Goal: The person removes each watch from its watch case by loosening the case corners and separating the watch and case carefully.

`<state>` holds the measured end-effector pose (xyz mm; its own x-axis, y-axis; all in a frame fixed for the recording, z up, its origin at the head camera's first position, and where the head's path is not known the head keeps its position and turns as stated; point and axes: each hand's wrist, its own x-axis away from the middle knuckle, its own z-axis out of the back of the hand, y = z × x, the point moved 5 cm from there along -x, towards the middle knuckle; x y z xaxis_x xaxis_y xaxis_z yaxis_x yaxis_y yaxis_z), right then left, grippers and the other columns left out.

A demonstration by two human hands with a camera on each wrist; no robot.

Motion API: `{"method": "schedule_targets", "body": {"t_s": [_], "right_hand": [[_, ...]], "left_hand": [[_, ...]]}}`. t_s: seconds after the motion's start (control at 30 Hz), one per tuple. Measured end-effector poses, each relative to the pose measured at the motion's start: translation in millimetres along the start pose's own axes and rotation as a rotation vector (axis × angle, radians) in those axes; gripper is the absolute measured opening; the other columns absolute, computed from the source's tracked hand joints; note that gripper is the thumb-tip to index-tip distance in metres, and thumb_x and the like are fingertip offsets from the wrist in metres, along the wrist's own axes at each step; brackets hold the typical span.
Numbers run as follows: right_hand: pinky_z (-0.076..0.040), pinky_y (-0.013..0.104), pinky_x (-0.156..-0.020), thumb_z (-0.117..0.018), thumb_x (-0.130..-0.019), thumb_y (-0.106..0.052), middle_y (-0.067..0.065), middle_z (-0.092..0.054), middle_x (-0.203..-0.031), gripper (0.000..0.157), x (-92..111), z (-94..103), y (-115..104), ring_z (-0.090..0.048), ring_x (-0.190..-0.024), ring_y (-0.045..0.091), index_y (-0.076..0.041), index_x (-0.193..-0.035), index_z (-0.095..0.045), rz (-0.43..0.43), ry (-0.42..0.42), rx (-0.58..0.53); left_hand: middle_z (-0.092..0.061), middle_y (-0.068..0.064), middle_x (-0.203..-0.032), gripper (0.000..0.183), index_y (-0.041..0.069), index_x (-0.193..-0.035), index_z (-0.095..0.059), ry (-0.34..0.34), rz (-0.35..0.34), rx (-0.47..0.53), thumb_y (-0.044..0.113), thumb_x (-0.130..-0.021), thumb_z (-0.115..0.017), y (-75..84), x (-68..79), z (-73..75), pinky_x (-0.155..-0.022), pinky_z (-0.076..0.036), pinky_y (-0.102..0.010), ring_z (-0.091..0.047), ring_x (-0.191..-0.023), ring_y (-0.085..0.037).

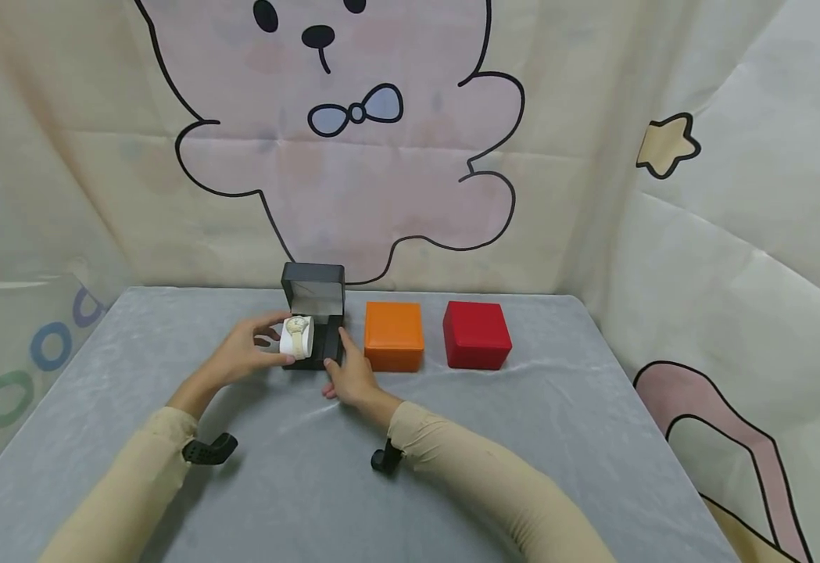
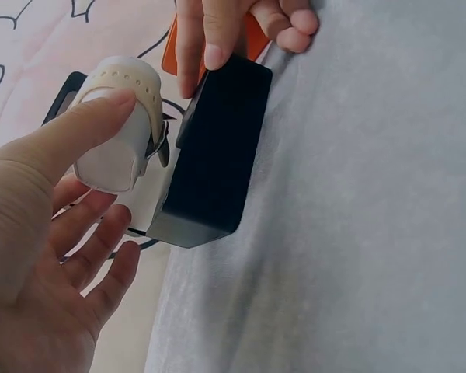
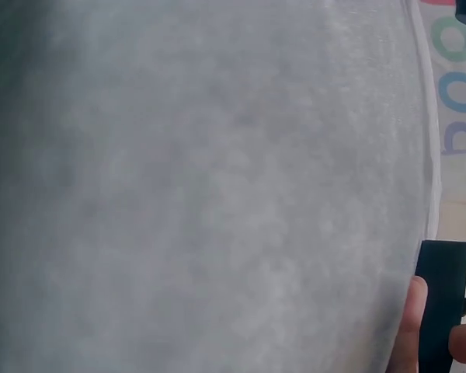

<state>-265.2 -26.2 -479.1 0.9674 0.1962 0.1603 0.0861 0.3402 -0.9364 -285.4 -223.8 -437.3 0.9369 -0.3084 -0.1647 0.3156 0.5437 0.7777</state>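
Observation:
A wristwatch (image 1: 298, 328) with a cream strap is wrapped round a white watch cushion (image 2: 109, 159). My left hand (image 1: 241, 353) grips the cushion by its ends, between thumb and fingers, over the left part of a black watch box (image 2: 217, 148). The box's lid (image 1: 314, 274) stands raised, showing a pale grey lining. At the box's right front corner, my right hand (image 1: 355, 377) holds the box, with fingers against its front and side. In the right wrist view only fingertips on the dark box (image 3: 443, 303) show, at the lower right edge.
An orange box (image 1: 393, 336) and a red box (image 1: 478, 336), both closed, stand in a row to the right of the black one. A grey cloth (image 1: 325, 485) covers the table. Behind its far edge hangs a curtain (image 1: 410, 188) with a cartoon bear.

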Motion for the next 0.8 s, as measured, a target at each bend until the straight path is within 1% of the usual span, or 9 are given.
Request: {"method": "schedule_targets", "body": {"t_s": [0.1,0.23,0.4,0.5,0.6,0.7,0.8], "right_hand": [[-0.058,0.031,-0.052,-0.056,-0.104,-0.012,0.031,-0.061,-0.13,0.069,0,2.4,-1,-0.071,-0.056,0.023,-0.025,-0.163,-0.022,0.0,-0.009,-0.015],[-0.059,0.03,-0.054,-0.056,-0.104,-0.012,0.032,-0.05,-0.146,0.068,2,4.5,-2,-0.072,-0.059,0.023,-0.024,-0.162,-0.024,-0.007,-0.022,-0.04],[-0.059,0.029,-0.056,-0.059,-0.103,-0.013,0.023,-0.044,-0.155,0.065,7,6.9,-4,-0.072,-0.062,0.024,-0.019,-0.16,-0.029,0.031,-0.029,0.0],[-0.058,0.028,-0.057,-0.06,-0.102,-0.016,0.018,-0.045,-0.155,0.062,11,9.6,-5,-0.072,-0.063,0.024,-0.015,-0.158,-0.033,0.07,-0.027,0.044],[-0.057,0.026,-0.058,-0.059,-0.103,-0.021,0.019,-0.048,-0.152,0.057,14,13.4,-7,-0.073,-0.064,0.024,-0.012,-0.155,-0.038,0.101,-0.024,0.08],[-0.057,0.026,-0.06,-0.057,-0.104,-0.026,0.019,-0.05,-0.151,0.054,17,18.0,-9,-0.073,-0.066,0.025,-0.011,-0.154,-0.041,0.118,-0.031,0.088],[-0.058,0.026,-0.064,-0.056,-0.105,-0.028,0.019,-0.051,-0.151,0.053,20,23.1,-11,-0.074,-0.073,0.027,-0.011,-0.153,-0.042,0.138,-0.043,0.08]], "left_hand": [[-0.057,-0.025,-0.142,0.077,-0.003,-0.146,-0.049,0.009,0.0,-0.006,0.015,-0.081,-0.086,1.7,2.6,-0.4,-0.095,-0.053,-0.053,-0.061,-0.109,-0.035],[-0.058,-0.025,-0.14,0.077,-0.004,-0.146,-0.049,0.01,-0.005,-0.014,0.015,-0.081,-0.086,2.1,4.9,-1.0,-0.095,-0.053,-0.053,-0.061,-0.109,-0.035],[-0.06,-0.025,-0.138,0.077,-0.003,-0.145,-0.051,0.012,-0.005,-0.024,0.017,-0.08,-0.087,2.4,8.9,-2.3,-0.094,-0.052,-0.053,-0.061,-0.109,-0.035],[-0.061,-0.024,-0.138,0.076,-0.001,-0.144,-0.053,0.015,0.002,-0.033,0.018,-0.079,-0.088,2.7,11.2,-3.3,-0.094,-0.052,-0.052,-0.061,-0.109,-0.035],[-0.061,-0.024,-0.137,0.076,-0.001,-0.144,-0.054,0.01,-0.001,-0.035,0.019,-0.079,-0.088,4.2,13.1,-5.1,-0.094,-0.052,-0.052,-0.06,-0.108,-0.034],[-0.061,-0.024,-0.137,0.075,0.0,-0.143,-0.054,0.004,-0.001,-0.027,0.02,-0.079,-0.088,5.1,14.6,-7.1,-0.094,-0.052,-0.053,-0.06,-0.108,-0.034],[-0.061,-0.024,-0.138,0.075,0.001,-0.143,-0.055,0.005,0.006,-0.019,0.02,-0.079,-0.088,6.6,16.5,-9.4,-0.094,-0.052,-0.051,-0.059,-0.108,-0.033]]}}
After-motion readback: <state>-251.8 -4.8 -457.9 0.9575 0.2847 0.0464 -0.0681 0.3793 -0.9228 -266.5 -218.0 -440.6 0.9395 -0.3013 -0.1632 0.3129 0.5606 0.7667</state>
